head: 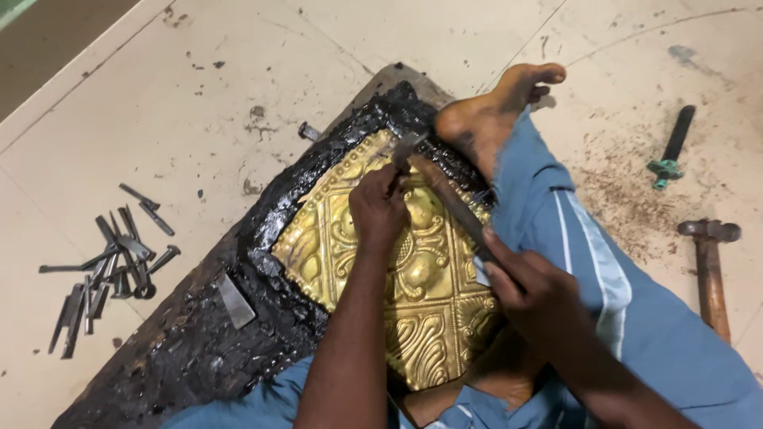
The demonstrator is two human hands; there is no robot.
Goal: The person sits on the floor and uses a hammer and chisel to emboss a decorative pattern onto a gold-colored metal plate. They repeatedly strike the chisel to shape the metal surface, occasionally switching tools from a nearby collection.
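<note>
Embossed brass sheet bedded in black pitch on wooden board, floor level. Left hand fingers clenched around chisel, tip against sheet. Right hand gripping hammer handle. Loose punches left; spare hammer right.

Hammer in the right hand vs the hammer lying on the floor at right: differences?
1. The held hammer is gripped by the right hand, head over the brass sheet; the floor hammer lies untouched.
2. The held hammer slants diagonally and looks motion-blurred; the floor hammer lies nearly straight, sharp.
3. The held hammer's handle looks dark; the floor hammer's is reddish-brown.
Shared: both have long handles.
</note>
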